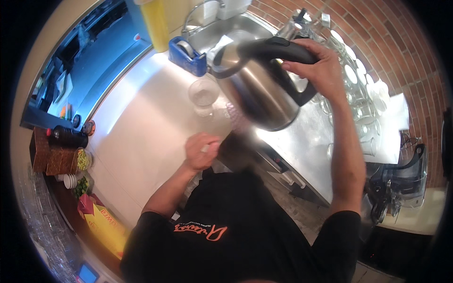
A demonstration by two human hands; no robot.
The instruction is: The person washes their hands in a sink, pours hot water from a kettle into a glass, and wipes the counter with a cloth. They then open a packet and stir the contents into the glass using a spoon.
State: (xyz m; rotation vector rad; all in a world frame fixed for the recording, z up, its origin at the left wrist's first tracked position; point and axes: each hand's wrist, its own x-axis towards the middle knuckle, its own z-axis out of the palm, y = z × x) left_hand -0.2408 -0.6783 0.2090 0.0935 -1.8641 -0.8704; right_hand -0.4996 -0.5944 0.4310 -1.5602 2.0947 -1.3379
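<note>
My right hand (pixel 316 63) is closed round the black handle of a brushed-steel electric kettle (pixel 257 92). The kettle is held up, tilted with its spout side to the left, over the place where the white counter meets the steel drainboard. To its lower left a clear glass (pixel 204 94) stands on the white counter (pixel 141 137); its contents are hard to tell. My left hand (pixel 203 151) is curled shut near the counter's front edge, below the glass. A small pale spot shows between its fingers, too small to name.
A blue tape dispenser (pixel 188 56) sits behind the glass, beside the steel sink (pixel 236 28). Many upturned glasses (pixel 363 111) crowd the drainboard's right side. A clear blender jug (pixel 410 184) is at far right. Limes (pixel 81 186) and a yellow bag (pixel 106 228) lie left.
</note>
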